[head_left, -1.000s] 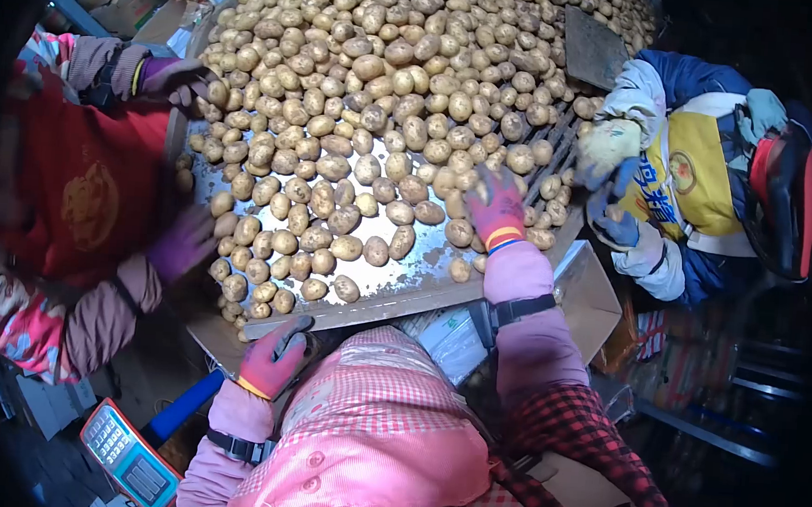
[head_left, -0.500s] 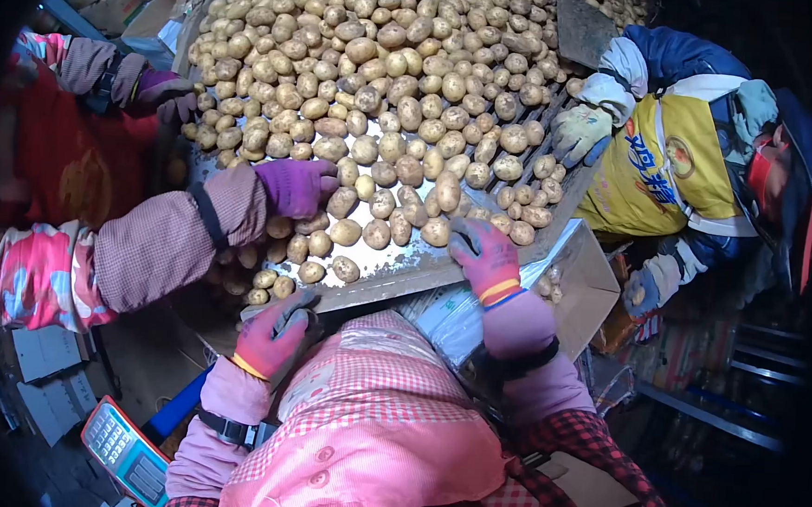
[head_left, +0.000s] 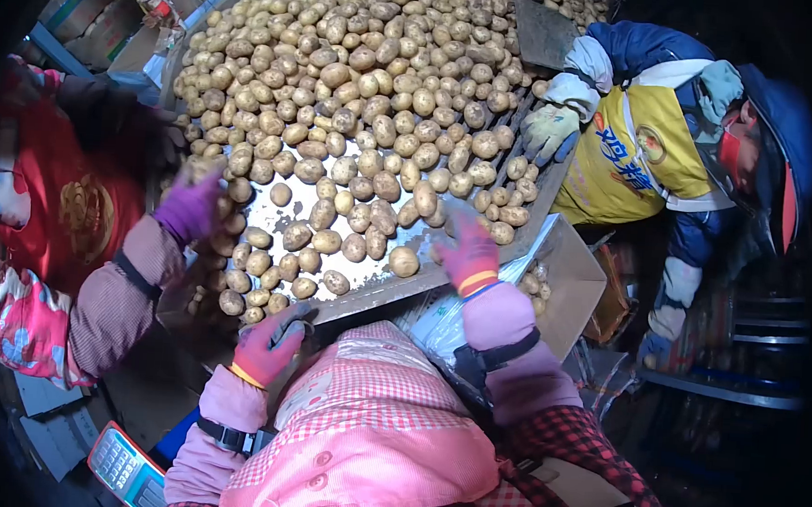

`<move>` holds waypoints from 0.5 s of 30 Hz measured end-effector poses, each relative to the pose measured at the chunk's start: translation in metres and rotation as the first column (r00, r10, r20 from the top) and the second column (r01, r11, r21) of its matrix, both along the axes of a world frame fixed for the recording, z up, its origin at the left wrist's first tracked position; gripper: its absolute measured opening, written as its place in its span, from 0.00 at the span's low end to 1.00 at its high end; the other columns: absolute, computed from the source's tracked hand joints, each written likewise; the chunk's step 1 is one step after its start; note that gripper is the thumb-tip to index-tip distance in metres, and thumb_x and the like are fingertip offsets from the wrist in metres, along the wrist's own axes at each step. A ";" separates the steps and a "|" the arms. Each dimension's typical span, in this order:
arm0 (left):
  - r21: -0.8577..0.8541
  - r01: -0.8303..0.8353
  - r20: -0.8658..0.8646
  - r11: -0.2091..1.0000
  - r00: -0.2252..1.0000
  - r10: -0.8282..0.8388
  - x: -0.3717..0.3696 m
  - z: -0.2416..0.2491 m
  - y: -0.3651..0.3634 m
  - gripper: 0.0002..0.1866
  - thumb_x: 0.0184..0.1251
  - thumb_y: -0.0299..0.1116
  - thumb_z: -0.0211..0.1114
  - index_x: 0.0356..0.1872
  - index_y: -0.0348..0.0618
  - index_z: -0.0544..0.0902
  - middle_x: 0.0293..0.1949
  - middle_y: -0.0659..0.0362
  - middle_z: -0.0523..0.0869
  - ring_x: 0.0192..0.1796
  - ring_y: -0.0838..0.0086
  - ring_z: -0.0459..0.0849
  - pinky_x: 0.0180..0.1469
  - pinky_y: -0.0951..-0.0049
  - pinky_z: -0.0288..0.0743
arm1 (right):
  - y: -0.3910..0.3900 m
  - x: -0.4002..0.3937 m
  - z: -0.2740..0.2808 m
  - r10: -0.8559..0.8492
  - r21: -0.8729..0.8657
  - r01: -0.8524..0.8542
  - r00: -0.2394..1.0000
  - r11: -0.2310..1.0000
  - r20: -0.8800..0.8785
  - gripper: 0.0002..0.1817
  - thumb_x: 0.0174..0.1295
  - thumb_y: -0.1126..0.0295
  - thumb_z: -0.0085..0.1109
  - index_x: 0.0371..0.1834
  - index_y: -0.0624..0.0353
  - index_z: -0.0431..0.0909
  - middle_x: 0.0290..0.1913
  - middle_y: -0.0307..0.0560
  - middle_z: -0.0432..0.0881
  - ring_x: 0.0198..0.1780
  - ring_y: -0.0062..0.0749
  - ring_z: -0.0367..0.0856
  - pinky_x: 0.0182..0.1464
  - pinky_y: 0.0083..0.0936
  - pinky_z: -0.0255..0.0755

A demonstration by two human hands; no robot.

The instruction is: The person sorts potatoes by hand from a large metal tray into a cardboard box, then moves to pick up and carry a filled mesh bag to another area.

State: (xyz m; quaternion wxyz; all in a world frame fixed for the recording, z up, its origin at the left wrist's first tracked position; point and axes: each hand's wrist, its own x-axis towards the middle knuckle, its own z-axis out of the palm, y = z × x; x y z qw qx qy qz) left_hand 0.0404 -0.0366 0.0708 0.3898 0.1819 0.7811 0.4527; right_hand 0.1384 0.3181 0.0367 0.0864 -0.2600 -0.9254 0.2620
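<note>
My left hand (head_left: 270,346), in a pink glove with grey fingers, is at the near edge of the sorting table (head_left: 380,298). Its fingers are curled in, and nothing shows between them. Over the table's front right corner is my right hand (head_left: 467,245), slightly blurred, thumb and fingers apart, with no potato visible in its grasp. Its fingertips are beside a few potatoes (head_left: 425,199). One single potato (head_left: 404,261) lies left of my right thumb on the bare metal. A large heap of potatoes (head_left: 343,73) covers the far part of the table.
At the left, a co-worker's purple-gloved hand (head_left: 190,205) is over the potatoes. Another co-worker in a yellow apron (head_left: 616,159) rests a pale glove (head_left: 550,130) on the right edge. A cardboard box (head_left: 571,287) holding potatoes stands below my right. A calculator (head_left: 128,469) lies lower left.
The view has shifted slightly. The co-worker's purple glove has drawn back left, off the potatoes near the middle. My right hand has moved a little along the corner; my left hand stays at the edge.
</note>
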 end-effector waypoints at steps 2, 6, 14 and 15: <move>0.021 0.003 -0.037 1.000 0.999 -0.002 -0.001 -0.003 -0.002 0.21 0.68 0.33 0.63 0.61 0.43 0.79 0.46 0.60 0.87 0.44 0.79 0.82 0.49 0.76 0.76 | 0.010 -0.013 -0.006 -0.047 0.102 0.048 0.999 0.994 -0.015 0.37 0.52 0.55 0.70 0.65 0.57 0.71 0.57 0.57 0.77 0.55 0.54 0.78 0.58 0.43 0.72; 0.156 0.059 -0.136 0.986 0.990 -0.038 -0.001 -0.018 0.004 0.20 0.71 0.33 0.61 0.62 0.42 0.79 0.38 0.67 0.87 0.33 0.87 0.78 0.40 0.80 0.75 | -0.035 -0.065 -0.046 -0.040 0.248 0.023 0.997 0.969 0.063 0.40 0.48 0.61 0.72 0.68 0.46 0.68 0.66 0.55 0.63 0.59 0.54 0.74 0.61 0.41 0.72; 0.042 -0.071 -0.120 0.997 0.990 0.076 -0.015 -0.007 0.000 0.22 0.65 0.35 0.65 0.60 0.44 0.80 0.49 0.53 0.88 0.51 0.69 0.87 0.55 0.71 0.77 | 0.033 -0.075 -0.045 0.169 -0.088 -0.196 0.955 0.977 -0.244 0.29 0.55 0.76 0.57 0.64 0.55 0.71 0.62 0.59 0.74 0.63 0.52 0.74 0.66 0.37 0.68; 0.046 -0.086 -0.120 0.995 0.989 0.091 -0.014 -0.011 -0.005 0.22 0.65 0.35 0.65 0.60 0.44 0.80 0.49 0.53 0.88 0.51 0.69 0.87 0.55 0.71 0.77 | 0.070 -0.066 -0.042 0.126 0.208 -0.116 0.991 0.971 -0.035 0.32 0.53 0.76 0.59 0.67 0.57 0.69 0.65 0.60 0.72 0.64 0.53 0.72 0.67 0.38 0.67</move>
